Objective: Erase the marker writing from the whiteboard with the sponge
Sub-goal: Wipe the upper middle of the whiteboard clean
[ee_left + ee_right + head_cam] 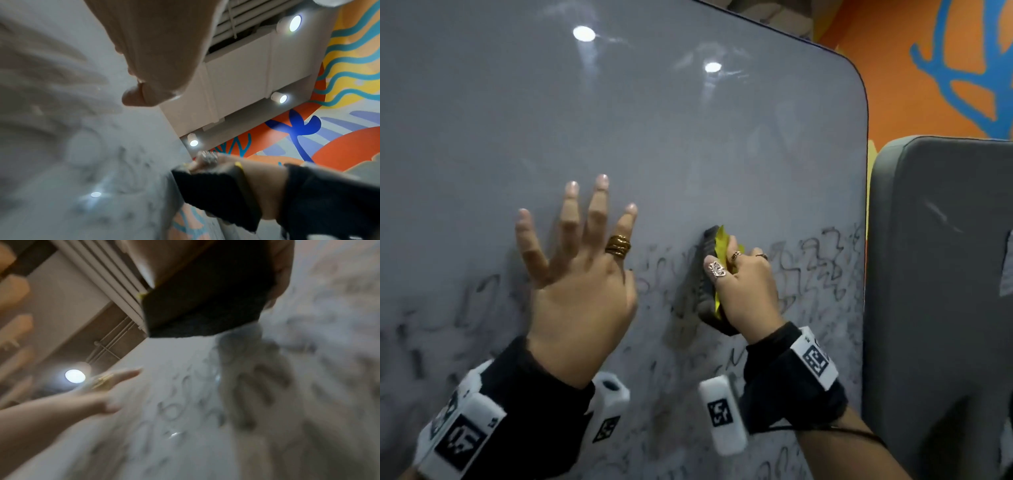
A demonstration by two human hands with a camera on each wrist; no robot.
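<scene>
- Wristbands nearest the head camera: black cuffs carry white blocks (458,435) printed with square black-and-white code patterns; no readable words on them.
- Left hand (582,274), a gold ring on one finger, is spread wide with straight fingers, apparently braced flat against the whiteboard (688,154); it holds nothing.
- Right hand (748,291) grips the sponge (709,281), thumb on its near edge and ringed fingers curled over the yellow back.
- Sponge stands on end, its dark scrubbing face pressed to the board roughly mid-height, right of centre, in the top row of the writing.
- Handling, as a judgement: it looks light and soft, so it should squash under pressure; holding it across the yellow back spreads the push evenly. The glossy board looks slippery, so firm, flat contact matters more than force.
- Marker writing (818,260) is black and fills the lower half of the board; left of the sponge it is smeared grey, right of it the strokes are crisper. None of it can be read as words, and the wrist views blur it further.
- Upper half of the board is bare and reflects two ceiling lamps.
- Grey padded panel (941,274) stands just beside the board's right edge.
- Farthest, an orange wall with blue painted shapes (945,61); no lettering visible.
</scene>
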